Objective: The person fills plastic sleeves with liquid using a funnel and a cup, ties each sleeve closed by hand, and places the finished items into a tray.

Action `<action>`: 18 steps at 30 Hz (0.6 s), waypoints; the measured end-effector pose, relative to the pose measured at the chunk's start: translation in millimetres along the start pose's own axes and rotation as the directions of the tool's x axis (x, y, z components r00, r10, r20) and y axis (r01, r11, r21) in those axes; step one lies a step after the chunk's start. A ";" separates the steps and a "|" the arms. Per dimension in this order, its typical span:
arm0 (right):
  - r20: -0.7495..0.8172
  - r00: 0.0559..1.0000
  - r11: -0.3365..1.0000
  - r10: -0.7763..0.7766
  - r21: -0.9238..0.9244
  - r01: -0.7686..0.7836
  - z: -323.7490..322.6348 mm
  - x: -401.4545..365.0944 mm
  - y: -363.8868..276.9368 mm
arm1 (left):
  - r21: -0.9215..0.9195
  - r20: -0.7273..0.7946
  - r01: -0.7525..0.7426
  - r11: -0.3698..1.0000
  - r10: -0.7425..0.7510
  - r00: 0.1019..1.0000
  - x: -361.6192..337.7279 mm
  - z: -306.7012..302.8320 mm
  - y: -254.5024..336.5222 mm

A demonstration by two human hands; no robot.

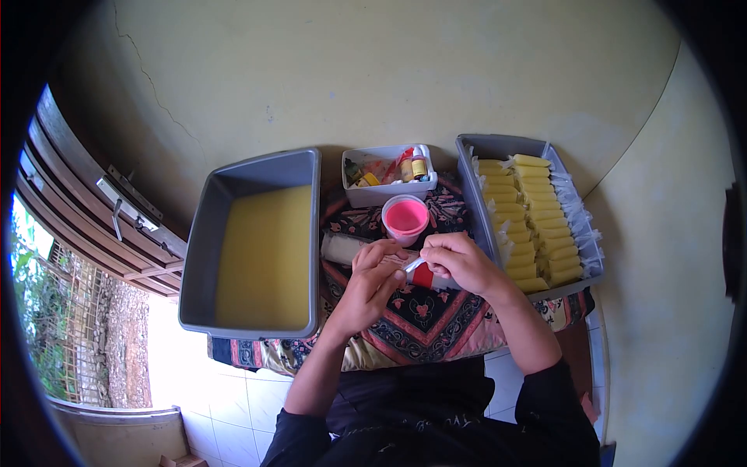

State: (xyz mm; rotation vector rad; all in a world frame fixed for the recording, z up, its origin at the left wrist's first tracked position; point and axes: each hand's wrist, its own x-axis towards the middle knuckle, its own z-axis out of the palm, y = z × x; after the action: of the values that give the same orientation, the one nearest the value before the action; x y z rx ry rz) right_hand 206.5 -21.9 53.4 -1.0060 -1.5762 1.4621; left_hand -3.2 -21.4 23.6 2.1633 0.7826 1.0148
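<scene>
Over the middle of the table, my left hand [369, 286] and my right hand [461, 261] meet with their fingers closed. Between them they pinch a thin, whitish plastic bag [413, 265]; its lower part is hidden by the fingers. Just beyond my hands stands a cup with a pink inside [405, 216]. Under my hands lies a pack of clear plastic bags [341, 247] with a red and white label, partly covered by them.
At left a large grey tub [317, 233] holds yellow liquid. A second grey tub [478, 204] at right holds rows of filled yellow bags [557, 232]. A white box [387, 195] with small bottles stands behind the cup. Patterned cloth [420, 311] covers the table.
</scene>
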 end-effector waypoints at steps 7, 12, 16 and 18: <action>0.048 0.988 0.897 0.149 0.413 -0.156 1.4 -7.7 -5.4 | -0.030 -0.068 -0.009 1.000 0.007 0.998 -2.5 1.8 -5.4; -0.088 0.981 0.828 0.172 0.553 -0.096 19.1 -9.5 -2.1 | 0.062 -0.152 0.009 0.998 0.001 0.988 -0.1 12.6 -3.2; -0.259 0.965 0.996 -0.051 0.054 0.067 31.4 -9.6 7.9 | 0.100 -0.204 0.030 0.994 -0.009 0.979 -0.4 21.9 -8.5; -0.287 0.956 0.997 -0.065 0.012 0.071 35.4 -10.5 14.1 | 0.081 -0.205 0.042 0.996 -0.024 0.978 -1.2 25.3 -11.9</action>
State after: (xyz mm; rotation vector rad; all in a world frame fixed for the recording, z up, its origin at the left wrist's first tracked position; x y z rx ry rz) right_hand 179.4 -45.5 36.8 -1.0861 -1.3689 1.2221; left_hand 13.7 -21.8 1.4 2.1319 0.9695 1.2200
